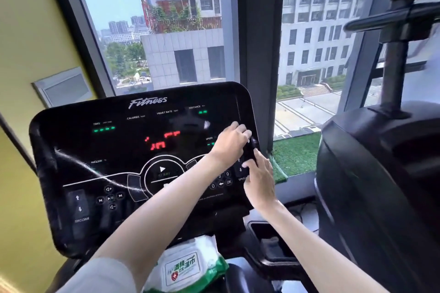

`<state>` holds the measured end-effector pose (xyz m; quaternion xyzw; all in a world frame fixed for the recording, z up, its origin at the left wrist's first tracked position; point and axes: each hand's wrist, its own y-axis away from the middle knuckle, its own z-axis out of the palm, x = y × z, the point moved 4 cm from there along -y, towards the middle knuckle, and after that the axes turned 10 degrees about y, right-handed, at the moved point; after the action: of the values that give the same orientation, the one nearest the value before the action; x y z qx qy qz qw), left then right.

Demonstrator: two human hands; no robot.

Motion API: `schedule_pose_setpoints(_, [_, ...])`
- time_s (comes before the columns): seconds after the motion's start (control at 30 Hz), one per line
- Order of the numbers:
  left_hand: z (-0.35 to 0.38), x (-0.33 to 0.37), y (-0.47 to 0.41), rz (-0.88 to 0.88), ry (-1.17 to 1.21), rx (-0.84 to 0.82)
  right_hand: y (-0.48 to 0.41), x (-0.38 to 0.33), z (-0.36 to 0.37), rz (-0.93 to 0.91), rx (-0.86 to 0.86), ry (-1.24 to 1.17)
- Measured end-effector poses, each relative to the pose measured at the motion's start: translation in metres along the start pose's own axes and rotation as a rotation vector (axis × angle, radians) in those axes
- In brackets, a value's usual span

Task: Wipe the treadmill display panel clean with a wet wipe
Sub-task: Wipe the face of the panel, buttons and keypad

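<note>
Both hands are at the R end of the display panel (119, 150); the L hand (232, 141) lies on the glass near the R rim w/ fingers curled down; the R hand (259, 182) is just below and beside it, thumb and forefinger raised to the rim. Between them is a small dark thing (250, 151), blurred; I cannot tell if it is a cloth, a part of the rim or the wipe, so I cannot tell if either hand holds something or only presses; no white wipe shows in the hands.

The relation that matters, in my judgement: nearly the whole panel lies to the L of both hands; its long axis runs L–R, across the person; so the next stroke should go leftward along this axis. The L hand is higher on the glass and nearer to the middle, but its forearm crosses over the lower keys; the R hand is at the rim only. The panel face points up and toward the person, its top edge tilted away, beyond the hands.

Pale streaks (71, 157) show far L of the hands; wet trace or glare, I cannot say. The pack of wet wipes (183, 266) lies below the hands, nearer to the person, partly under the L forearm.
</note>
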<state>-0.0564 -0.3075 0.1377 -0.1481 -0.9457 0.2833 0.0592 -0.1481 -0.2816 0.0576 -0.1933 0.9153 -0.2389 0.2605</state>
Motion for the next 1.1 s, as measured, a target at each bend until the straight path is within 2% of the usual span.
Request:
schedule_pose_setpoints(0.13, [0.022, 0.01, 0.024, 0.031, -0.008, -0.13, 0.014, 0.005, 0.003, 0.07, -0.062, 0.024])
schedule_pose_setpoints(0.23, [0.036, 0.021, 0.047, 0.083, -0.01, -0.46, 0.023, 0.013, -0.002, 0.119, -0.074, 0.037])
schedule_pose_setpoints(0.3, [0.033, 0.023, 0.056, 0.053, 0.174, -0.661, 0.03, 0.019, -0.007, 0.165, -0.073, 0.056])
schedule_pose_setpoints(0.33, [0.026, 0.018, 0.054, 0.015, 0.279, -0.633, 0.032, 0.023, -0.009, 0.187, -0.068, 0.05])
schedule_pose_setpoints(0.37, [0.013, 0.011, 0.046, -0.04, 0.357, -0.525, 0.033, 0.025, -0.012, 0.201, -0.056, 0.036])
schedule_pose_setpoints(0.47, [-0.04, -0.023, 0.008, -0.208, 0.392, 0.091, 0.032, 0.027, -0.015, 0.202, -0.05, 0.014])
schedule_pose_setpoints(0.53, [-0.071, -0.037, -0.012, -0.27, 0.314, 0.376, 0.029, 0.027, -0.015, 0.18, -0.064, 0.007])
schedule_pose_setpoints(0.63, [-0.077, -0.045, -0.033, -0.268, 0.126, 0.427, 0.024, 0.026, -0.018, 0.158, -0.064, 0.009])
schedule_pose_setpoints(0.73, [-0.052, -0.036, -0.03, -0.173, 0.037, 0.308, 0.023, 0.027, -0.017, 0.149, -0.08, 0.01])
schedule_pose_setpoints(0.9, [0.016, 0.003, 0.032, 0.163, -0.016, -0.109, 0.033, 0.028, -0.005, 0.162, -0.14, 0.026])
schedule_pose_setpoints(1.03, [0.047, 0.01, 0.093, 0.305, 0.016, -0.39, 0.042, 0.023, 0.002, 0.18, -0.127, 0.024])
schedule_pose_setpoints(1.1, [0.035, 0.0, 0.105, 0.368, 0.001, -0.421, 0.045, 0.019, 0.004, 0.171, -0.128, 0.02])
